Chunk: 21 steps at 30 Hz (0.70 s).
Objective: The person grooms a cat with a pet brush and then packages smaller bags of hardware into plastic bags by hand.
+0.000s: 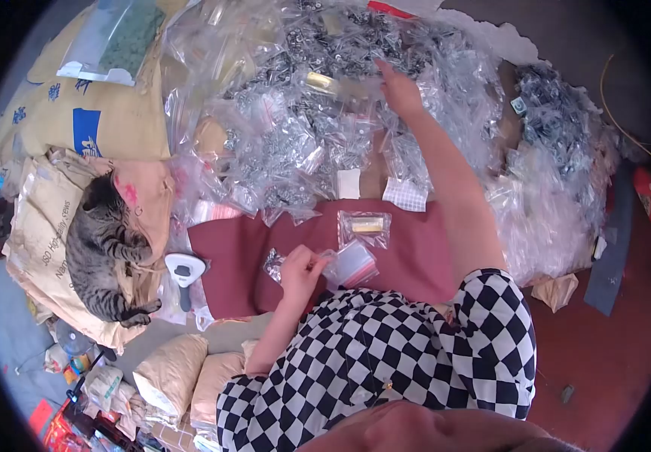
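Over the maroon cloth [235, 256] on my lap, my left hand [300, 275] is closed in a pinch at the edge of a clear zip bag [355, 264] with red stripes. Just above it lies another clear bag with a gold-coloured piece [367, 224] inside. A small bag of shiny metal bits [273, 264] is beside my left hand. My right hand [401, 89] reaches out over a heap of clear bags of small metal parts [295, 143], index finger extended and nothing visibly held. A gold-coloured packet [321, 83] lies to its left.
A tabby cat [99, 252] lies on paper sacks [39, 233] at the left, near a white-and-grey brush [184, 275]. A yellow sack [122, 120] stands at upper left. More clear bags [551, 218] pile at right. Full brown sacks [171, 369] sit lower left.
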### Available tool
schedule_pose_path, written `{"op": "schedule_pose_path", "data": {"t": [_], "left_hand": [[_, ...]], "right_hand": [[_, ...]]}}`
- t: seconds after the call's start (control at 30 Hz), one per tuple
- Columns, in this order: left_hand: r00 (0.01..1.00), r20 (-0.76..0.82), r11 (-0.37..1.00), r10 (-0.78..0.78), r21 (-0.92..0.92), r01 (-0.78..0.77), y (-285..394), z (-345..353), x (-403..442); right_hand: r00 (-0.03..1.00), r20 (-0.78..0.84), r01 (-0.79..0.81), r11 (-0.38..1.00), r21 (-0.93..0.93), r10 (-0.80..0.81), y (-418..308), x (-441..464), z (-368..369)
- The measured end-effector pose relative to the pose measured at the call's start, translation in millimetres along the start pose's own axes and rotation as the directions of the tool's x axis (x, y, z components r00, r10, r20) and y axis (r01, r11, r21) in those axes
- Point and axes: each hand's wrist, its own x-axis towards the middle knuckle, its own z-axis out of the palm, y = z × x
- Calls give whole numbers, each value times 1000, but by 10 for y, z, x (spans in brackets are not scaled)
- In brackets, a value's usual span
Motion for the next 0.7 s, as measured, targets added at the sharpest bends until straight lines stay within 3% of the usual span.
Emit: {"op": "schedule_pose_path", "data": {"t": [0.03,0.1,0.17,0.23,0.33,0.37,0.4,0.43,0.5,0.53,0.57,0.6,0.67,0.7], "left_hand": [[1000,-2,1000,-7,5,7,-6,13,0],[986,-37,982,-164,-106,160,26,75,10],[977,-128,973,-169,-183,144,59,117,54],[961,-209,958,-181,-257,125,17,109,78],[982,-80,973,-174,-171,158,-88,34,113],[985,-175,999,10,52,-1,-38,-49,189],[951,-218,947,218,283,-153,-25,-97,223],[956,-209,948,207,285,-143,-59,-114,166],[957,-226,892,183,447,-65,-135,-117,150],[938,-252,875,238,475,-94,-97,-172,164],[936,-256,875,243,473,-98,-124,-192,159],[933,-253,899,255,416,-133,-156,-216,138],[940,-223,926,258,334,-174,-137,-277,54],[937,-223,923,268,339,-183,-138,-293,46]], "right_hand": [[1000,-31,-6,997,-71,4,32,109,129],[1000,-5,19,994,-109,-20,111,261,219],[999,25,48,988,-150,-44,137,385,204],[996,-43,72,996,-58,-74,121,432,131],[977,-116,186,981,57,-178,90,240,-165],[954,-185,264,954,142,-236,47,108,-266],[966,-205,209,948,240,-161,-37,-50,-433],[972,-221,152,931,332,-79,-131,-282,-611],[951,-164,-79,717,692,263,-263,-723,-914],[950,-167,-78,720,689,263,-410,-945,-1081],[859,-8,-208,364,908,511,-592,-1131,-1236],[724,231,-245,-70,967,650,-692,-1240,-1327],[926,312,-330,52,943,211,-352,-1751,-1012],[876,451,-473,116,874,172,-483,-1891,-969]]}}
